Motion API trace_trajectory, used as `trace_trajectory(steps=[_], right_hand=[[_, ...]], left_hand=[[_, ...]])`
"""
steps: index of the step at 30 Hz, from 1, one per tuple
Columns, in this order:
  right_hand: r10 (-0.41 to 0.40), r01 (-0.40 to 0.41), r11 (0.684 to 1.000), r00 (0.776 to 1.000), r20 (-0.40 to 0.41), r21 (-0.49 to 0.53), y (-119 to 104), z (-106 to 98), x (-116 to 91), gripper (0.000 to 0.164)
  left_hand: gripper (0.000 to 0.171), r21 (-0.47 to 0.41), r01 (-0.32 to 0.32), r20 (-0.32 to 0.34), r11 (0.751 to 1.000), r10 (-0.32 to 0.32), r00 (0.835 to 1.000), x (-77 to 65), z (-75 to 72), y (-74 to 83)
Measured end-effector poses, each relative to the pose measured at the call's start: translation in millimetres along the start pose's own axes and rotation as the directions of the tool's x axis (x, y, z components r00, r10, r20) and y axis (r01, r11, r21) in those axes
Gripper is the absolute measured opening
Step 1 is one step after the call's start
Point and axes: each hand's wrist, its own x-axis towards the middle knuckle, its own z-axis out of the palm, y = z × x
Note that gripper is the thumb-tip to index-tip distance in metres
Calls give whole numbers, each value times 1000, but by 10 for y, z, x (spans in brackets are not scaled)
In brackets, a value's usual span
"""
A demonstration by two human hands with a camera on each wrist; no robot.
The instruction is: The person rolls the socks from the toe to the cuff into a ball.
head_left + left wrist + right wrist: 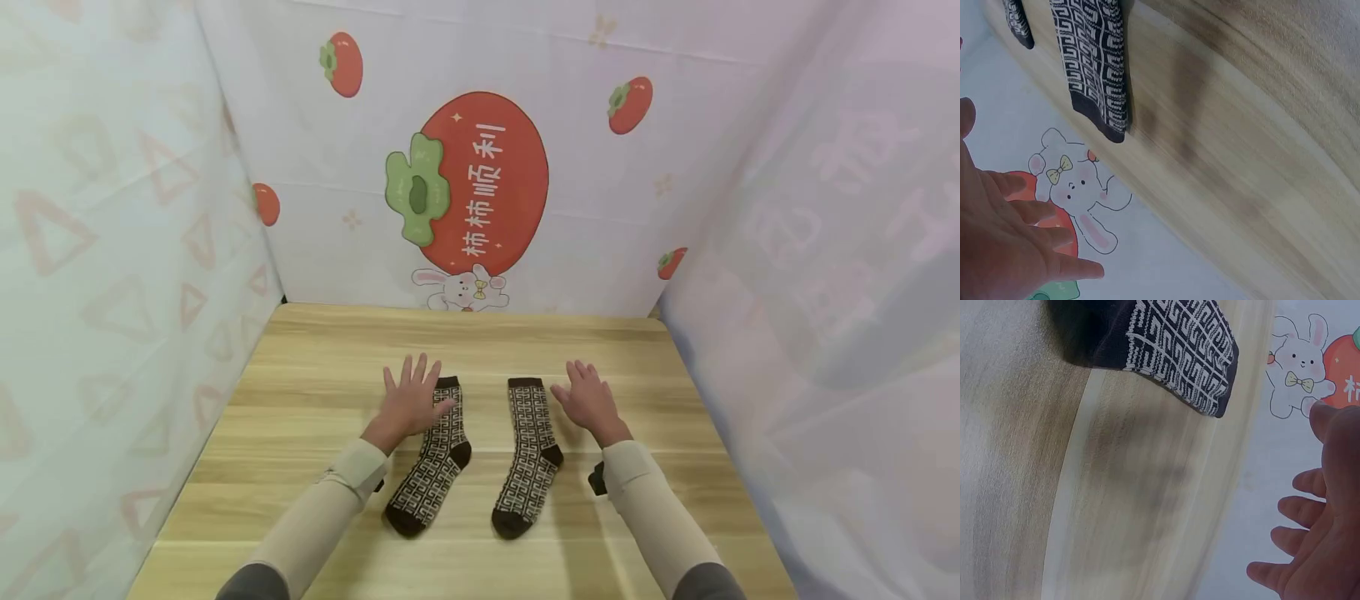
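Note:
Two dark brown and cream patterned socks lie flat on the table, cuffs toward the back. Over the upper part of the left sock hovers my left hand, palm down with spread fingers and nothing held. Its shadow and the sock's cuff show in the left wrist view, where the left hand looks raised off the wood. To the right of the right sock, apart from its cuff, is my right hand, fingers extended and holding nothing. In the right wrist view that sock lies beyond the right hand.
The light wooden table meets a white backdrop printed with red persimmons and a rabbit. White printed cloth hangs along the left and right sides. Both wrists carry dark devices, partly hidden by beige sleeves.

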Motion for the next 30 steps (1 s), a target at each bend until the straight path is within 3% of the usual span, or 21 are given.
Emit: trace_trajectory(steps=[5,10,14,19,24,30], right_hand=[[-4,3,1000,1000,-21,-19,-10,19,-2,62],[1,-6,998,996,-91,-60,-22,91,6,41],[32,-37,999,988,-154,-29,-42,154,48,31],[80,-79,997,985,-156,14,-51,206,89,30],[119,-115,992,988,-97,49,-32,244,74,35],[119,-111,989,989,-82,95,-15,302,80,38]], left_hand=[[76,-6,-24,-57,1000,24,998,20,102,78],[64,-36,-39,-124,999,34,992,12,196,155],[54,-59,-45,-171,997,34,985,19,255,215],[47,-54,-54,-217,997,41,975,34,302,320],[42,-44,-61,-220,997,50,974,40,376,444],[43,-62,-68,-173,996,57,983,-8,375,571]])
